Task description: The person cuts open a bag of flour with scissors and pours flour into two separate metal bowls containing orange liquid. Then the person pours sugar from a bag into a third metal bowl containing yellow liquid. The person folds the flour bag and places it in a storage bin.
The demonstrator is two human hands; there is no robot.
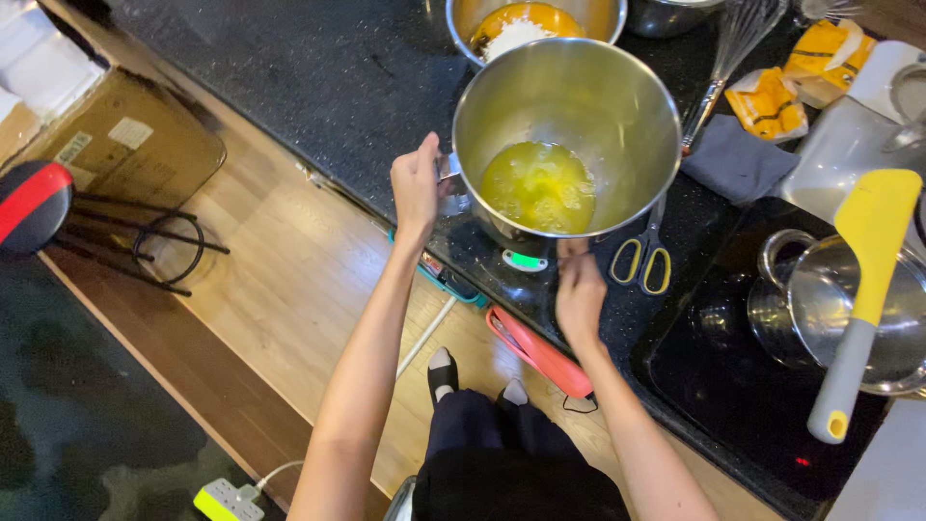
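A large steel mixing bowl [617, 106] with yellow melted liquid at its bottom sits on a small kitchen scale [526, 260] on the black counter. My left hand [417, 183] grips the bowl's side handle [449, 172]. Under the bowl's near rim, my right hand [579, 289] reaches toward the scale, fingers together; whether it touches the scale I cannot tell.
Yellow-handled scissors [644, 262] lie right of the scale. A second bowl [535, 24] with flour and yolk stands behind. A whisk [728, 58], grey cloth [733, 159], butter wrappers [772, 101], and a pot with a yellow spatula [863, 299] on the cooktop [733, 386] are to the right.
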